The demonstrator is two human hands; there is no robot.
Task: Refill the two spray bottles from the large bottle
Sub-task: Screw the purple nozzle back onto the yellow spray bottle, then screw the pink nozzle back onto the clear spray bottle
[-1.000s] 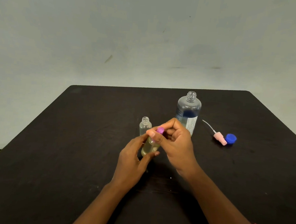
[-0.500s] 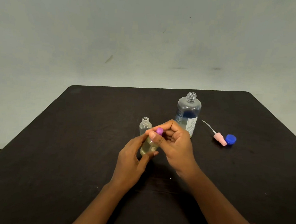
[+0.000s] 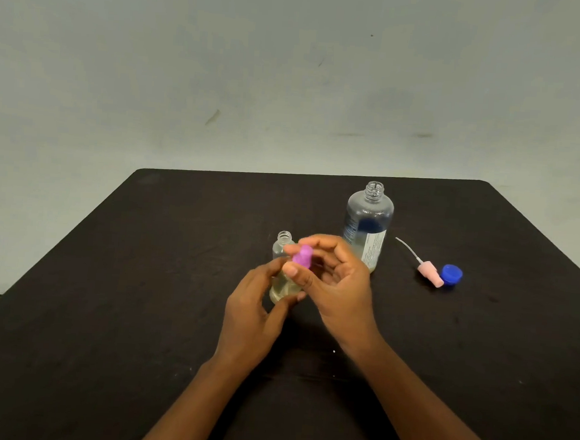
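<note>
While the nearer spray bottle [image 3: 282, 288] sat near the middle of the table [image 3: 139, 295], with pale yellow liquid showing through its lower half, the left hand [image 3: 253, 310] gripped its body, thumb and fingers curled round it. Whether its base rested on the tabletop or hung just above could not be told. At its neck the purple sprayer top [image 3: 302, 257] was pinched between the thumb and forefinger of the right hand [image 3: 340, 285], with the other fingers loosely spread. The top was blurred, so how far it sat on the thread was unclear.

The likeliest fault, in my judgement, was a crooked start: a top put on askew would bind on the thread and leak later. A hard squeeze from the left hand on a soft wall could also push liquid out at the neck before the seal closed.

Just behind stood the second spray bottle [image 3: 283, 243], uncapped; a knuckle swinging back could tip it. The large bottle [image 3: 367, 225] stood open just beyond the right hand, and a careless turn of that wrist could knock and spill it. A blue cap [image 3: 451, 275] and a pink sprayer [image 3: 430, 272] lay well to the right, touching each other.
</note>
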